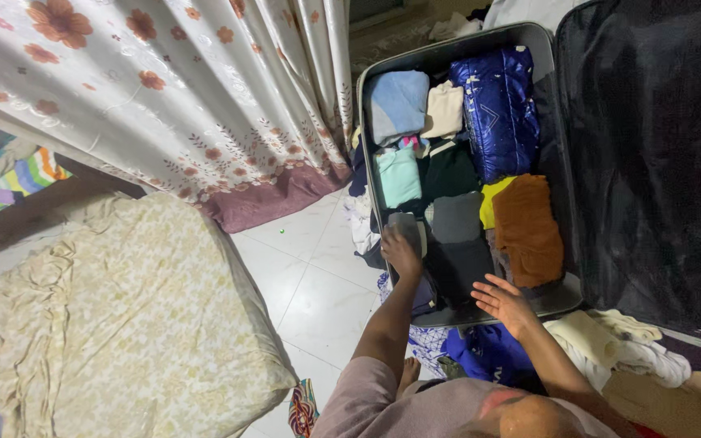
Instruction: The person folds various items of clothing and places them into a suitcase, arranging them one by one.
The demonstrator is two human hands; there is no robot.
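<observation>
An open grey suitcase point(563, 297) lies on the tiled floor, packed with several folded clothes. My left hand point(400, 251) presses flat on a folded grey garment point(406, 223) at the suitcase's near left side. My right hand point(504, 302) hovers open, palm up, over the near rim, next to a rust-orange garment point(527, 228). A shiny blue puffy jacket point(496, 109) fills the far right part, beside a light blue fold point(397, 102), a cream one point(445, 111) and a mint green one point(399, 176). Dark clothes point(458, 268) lie between my hands.
The suitcase's black lid point(651, 162) stands open on the right. A mattress with a cream floral sheet point(123, 316) lies on the left, a flowered curtain point(188, 97) behind it. Blue point(484, 350) and cream clothes point(610, 341) are heaped by the near rim. White floor tiles point(318, 276) show between.
</observation>
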